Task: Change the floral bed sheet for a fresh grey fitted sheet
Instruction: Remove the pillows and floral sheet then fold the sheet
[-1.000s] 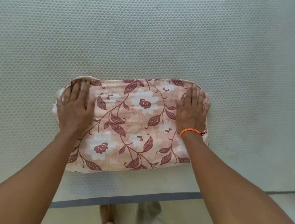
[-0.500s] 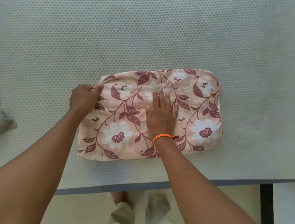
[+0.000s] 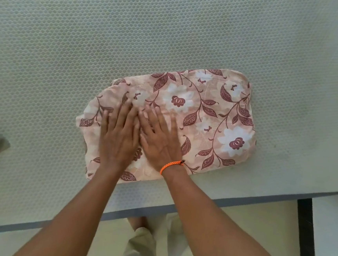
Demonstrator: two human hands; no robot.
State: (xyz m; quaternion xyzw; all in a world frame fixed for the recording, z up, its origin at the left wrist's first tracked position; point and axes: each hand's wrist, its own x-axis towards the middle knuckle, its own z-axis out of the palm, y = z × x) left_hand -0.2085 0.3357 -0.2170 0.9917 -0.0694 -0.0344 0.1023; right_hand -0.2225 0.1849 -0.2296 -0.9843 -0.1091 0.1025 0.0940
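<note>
A: Status of the bed?

B: The mattress (image 3: 131, 32) is bare. The folded floral sheet (image 3: 205, 118) lies on it near the front edge, toward the right.

A: And the hands?

B: Both lie flat, fingers straight, palms down on the left half of the bundle. The left hand (image 3: 118, 137) and right hand (image 3: 161, 139) touch side by side; neither grips anything. An orange bracelet (image 3: 172, 166) sits on the right wrist.

A: Procedure for this step?

B: In my judgement: press evenly, then sweep outward toward the bundle's ends to expel air and flatten the layers. Keep the folds aligned. The grey fitted sheet is not in view, so fitting is not yet begun.
</note>
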